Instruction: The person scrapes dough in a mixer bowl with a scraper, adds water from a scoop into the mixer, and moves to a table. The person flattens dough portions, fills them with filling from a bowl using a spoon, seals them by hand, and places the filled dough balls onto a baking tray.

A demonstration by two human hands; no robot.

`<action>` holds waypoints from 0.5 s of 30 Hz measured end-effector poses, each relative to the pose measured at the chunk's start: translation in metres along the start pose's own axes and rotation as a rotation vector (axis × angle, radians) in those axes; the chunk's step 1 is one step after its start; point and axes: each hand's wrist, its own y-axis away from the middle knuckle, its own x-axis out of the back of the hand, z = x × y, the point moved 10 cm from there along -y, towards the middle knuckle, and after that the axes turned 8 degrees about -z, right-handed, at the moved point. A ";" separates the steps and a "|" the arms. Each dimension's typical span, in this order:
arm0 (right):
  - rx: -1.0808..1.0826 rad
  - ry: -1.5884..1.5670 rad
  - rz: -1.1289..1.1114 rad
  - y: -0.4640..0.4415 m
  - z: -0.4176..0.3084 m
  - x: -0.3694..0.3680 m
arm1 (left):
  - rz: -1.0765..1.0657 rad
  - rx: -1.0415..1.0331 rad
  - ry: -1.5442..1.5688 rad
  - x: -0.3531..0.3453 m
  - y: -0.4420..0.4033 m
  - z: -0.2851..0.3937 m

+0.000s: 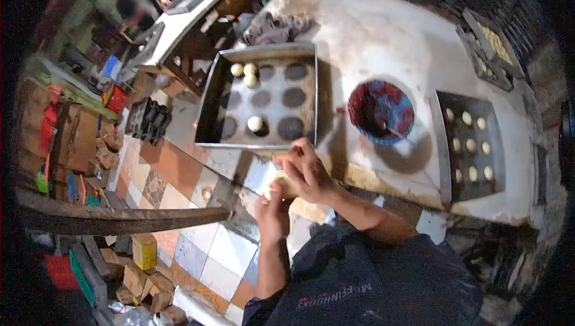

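Note:
Just in front of the table's near edge, my left hand (274, 215) is closed around a pale piece of dough (277, 183). My right hand (308, 174) bends over the same dough from the right, its fingers curled against it; part of the dough is hidden between the hands. Beyond them sits a square metal tray (254, 145) with dark round marks on its base. Three dough balls (250, 79) touch at its back left, and a single dough ball (255, 124) lies nearer the front. A blue basin (389, 141) holding a dark red filling and a utensil stands right of the tray.
On the table's right, a second tray (444, 164) holds several dough balls, with more trays (494, 44) behind. A dark cloth (275, 28) lies at the back left. A wooden beam (138, 219) juts in from the left. Boxes (144, 281) crowd the floor. Another person (136, 11) is at the far left.

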 end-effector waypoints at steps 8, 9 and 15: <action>-0.284 0.029 -0.079 0.050 0.030 0.030 | -0.186 0.370 0.379 -0.010 0.024 -0.102; -0.250 0.180 -0.082 0.054 0.028 0.052 | -0.289 0.339 0.509 -0.025 0.021 -0.097; -0.763 0.928 0.073 0.099 0.133 0.219 | -0.418 0.302 0.238 -0.059 -0.015 -0.076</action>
